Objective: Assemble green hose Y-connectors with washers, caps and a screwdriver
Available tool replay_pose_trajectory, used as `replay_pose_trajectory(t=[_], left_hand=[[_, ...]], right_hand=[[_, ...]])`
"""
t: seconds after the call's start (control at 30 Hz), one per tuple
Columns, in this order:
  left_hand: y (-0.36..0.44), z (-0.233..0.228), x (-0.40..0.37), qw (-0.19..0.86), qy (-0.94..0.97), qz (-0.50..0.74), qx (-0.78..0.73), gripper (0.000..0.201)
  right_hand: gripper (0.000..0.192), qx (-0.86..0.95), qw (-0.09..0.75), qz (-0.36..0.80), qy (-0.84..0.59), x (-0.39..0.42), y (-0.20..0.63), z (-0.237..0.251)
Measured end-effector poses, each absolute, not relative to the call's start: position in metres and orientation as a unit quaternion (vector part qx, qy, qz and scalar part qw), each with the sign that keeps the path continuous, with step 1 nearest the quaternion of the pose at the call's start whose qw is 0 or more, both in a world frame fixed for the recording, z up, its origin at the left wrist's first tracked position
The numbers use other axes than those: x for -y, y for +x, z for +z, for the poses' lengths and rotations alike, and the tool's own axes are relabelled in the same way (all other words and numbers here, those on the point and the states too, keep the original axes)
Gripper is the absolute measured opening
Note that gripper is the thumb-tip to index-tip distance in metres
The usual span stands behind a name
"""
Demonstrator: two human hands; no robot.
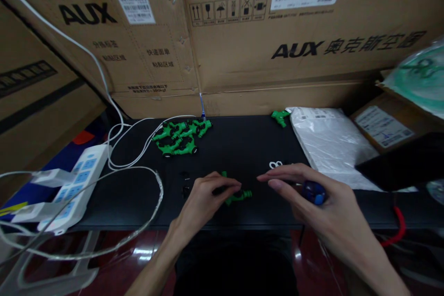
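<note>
My left hand (209, 194) is closed in a pinch, thumb and forefinger together, over a green Y-shaped hose connector (238, 196) near the table's front edge. Whatever sits between those fingertips is too small or hidden to name. To the right, my right hand (322, 196) has its fingers stretched forward and thumb apart, with a blue-handled screwdriver (314, 193) tucked against the palm; its shaft is mostly hidden. White ring washers (275, 164) lie just beyond the right fingertips. Small black parts (185, 190) lie left of my left hand.
Several green connectors (178, 138) are grouped at the back left, and one green connector (280, 117) lies at the back right by a white plastic package (329, 143). A power strip (76, 185) with looping cables stands left. Large cardboard boxes (236, 64) wall off the back.
</note>
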State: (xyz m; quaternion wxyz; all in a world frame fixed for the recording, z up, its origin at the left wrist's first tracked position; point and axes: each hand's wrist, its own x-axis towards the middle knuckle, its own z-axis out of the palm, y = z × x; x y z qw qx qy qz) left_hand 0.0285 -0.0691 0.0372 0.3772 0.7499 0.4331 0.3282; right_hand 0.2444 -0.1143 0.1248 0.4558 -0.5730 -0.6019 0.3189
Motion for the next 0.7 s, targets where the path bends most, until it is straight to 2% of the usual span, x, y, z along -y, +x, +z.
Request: replay_pose_trajectory(t=[0.23,0.37,0.53,0.7], left_hand=[[0.028,0.026,0.072,0.306,0.794,0.296,-0.433,0.017],[0.026,0.022,0.073,0.276,0.811,0.296,-0.422,0.017],[0.025,0.021,0.075,0.240,0.846,0.300,-0.369,0.019],[0.025,0.025,0.075,0.285,0.844,0.273,-0.365,0.021]], right_hand=[[0.020,0.521,0.476,0.424,-0.568,0.113,0.243,0.118],[0.023,0.485,0.506,0.448,-0.555,0.109,0.241,0.119],[0.019,0.491,0.576,0.406,-0.512,0.103,0.232,0.131],[0.012,0.498,0.649,0.348,-0.458,0.102,0.219,0.147]])
